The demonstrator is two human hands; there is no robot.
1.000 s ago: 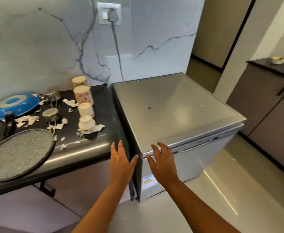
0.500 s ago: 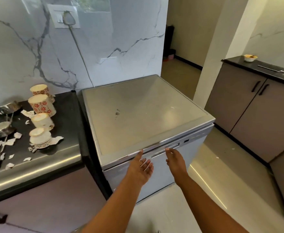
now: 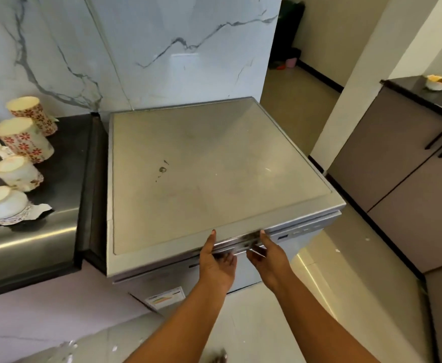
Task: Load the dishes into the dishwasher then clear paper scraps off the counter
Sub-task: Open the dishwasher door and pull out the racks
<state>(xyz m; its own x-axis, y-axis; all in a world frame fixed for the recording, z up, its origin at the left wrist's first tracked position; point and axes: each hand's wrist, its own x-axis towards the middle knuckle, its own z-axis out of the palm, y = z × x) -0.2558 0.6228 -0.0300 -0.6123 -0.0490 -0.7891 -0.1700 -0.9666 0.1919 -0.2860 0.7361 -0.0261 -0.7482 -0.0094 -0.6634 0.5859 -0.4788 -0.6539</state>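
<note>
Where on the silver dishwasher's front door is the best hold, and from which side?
Take the recessed handle strip along the top of the silver dishwasher's front door, from the front, fingers hooked in from beneath. It runs widthwise under the flat top, which suits a two-handed outward pull; the left hand and right hand sit there.

Dishwasher point(image 3: 214, 174): silver-grey top, small dark marks near centre. Label point(image 3: 165, 297) on its front: green-to-red bars. Desk point(image 3: 65, 158): glossy black. Tall cups point(image 3: 28, 142): cream, red flower print. Wall point(image 3: 162, 48): white marble, grey veining. Cabinet point(image 3: 387, 163): grey-brown, black handles point(image 3: 436, 139). Floor point(image 3: 319, 297): pale cream tile.
</note>
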